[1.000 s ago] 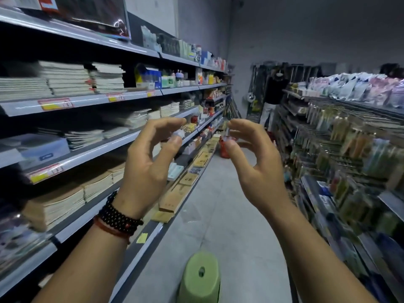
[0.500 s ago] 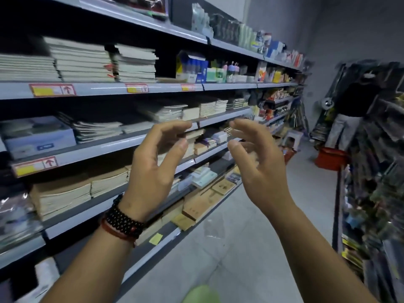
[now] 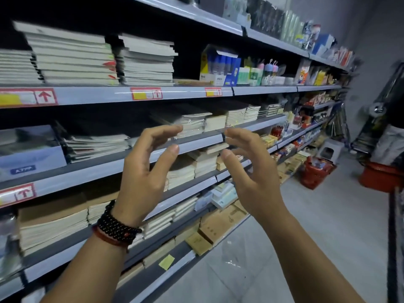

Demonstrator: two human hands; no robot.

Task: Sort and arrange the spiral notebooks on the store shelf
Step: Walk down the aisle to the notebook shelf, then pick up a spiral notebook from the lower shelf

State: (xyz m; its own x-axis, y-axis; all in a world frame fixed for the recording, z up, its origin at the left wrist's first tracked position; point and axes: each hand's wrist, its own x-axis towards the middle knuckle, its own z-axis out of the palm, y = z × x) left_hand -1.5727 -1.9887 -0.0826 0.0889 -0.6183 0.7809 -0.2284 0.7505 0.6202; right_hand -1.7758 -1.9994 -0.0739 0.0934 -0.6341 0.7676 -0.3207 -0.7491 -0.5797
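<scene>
Before flat paper notebooks [image 3: 72, 60], left hand [image 3: 142, 178] hovers cupped.

Head view, facing shelving [image 3: 140, 96], close

Above and left of the left hand [image 3: 144, 178], the outermost notebook stack [image 3: 15, 66] is cut by the frame's left edge. The print on the price tag [image 3: 146, 93] directly above the left hand is too blurred to read. The left hand covers part of the shelf rail [image 3: 87, 174] and the pale stacks behind it. Far right of the left hand, a person [image 3: 391, 138] is cut by the frame's edge, and the contents of the red basket [image 3: 314, 174] are indistinct.
</scene>
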